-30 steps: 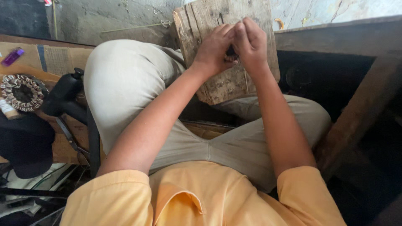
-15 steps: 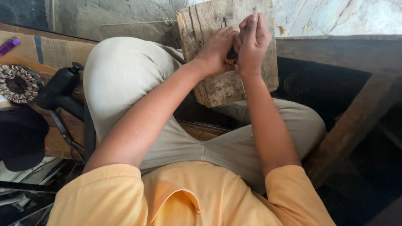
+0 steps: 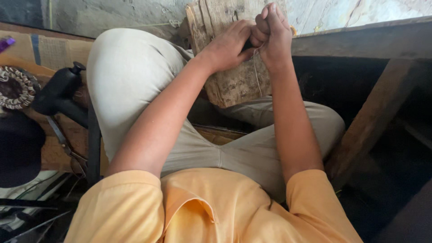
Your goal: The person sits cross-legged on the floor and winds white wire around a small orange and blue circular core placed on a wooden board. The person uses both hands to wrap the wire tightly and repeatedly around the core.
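Two hands — the left hand and the right hand — meet over one weathered wooden block, with one thin thread hanging between them. Off to the side: one coiled stator winding, one black tool with a handle, one purple object — barely in frame.

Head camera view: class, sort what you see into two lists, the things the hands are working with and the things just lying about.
In use:
left hand
right hand
thin string hanging from the hands
small dark thing pinched between them, too hidden to identify
wooden board behind the hands

Lying about:
coiled ring
black tool
purple thing
wooden frame
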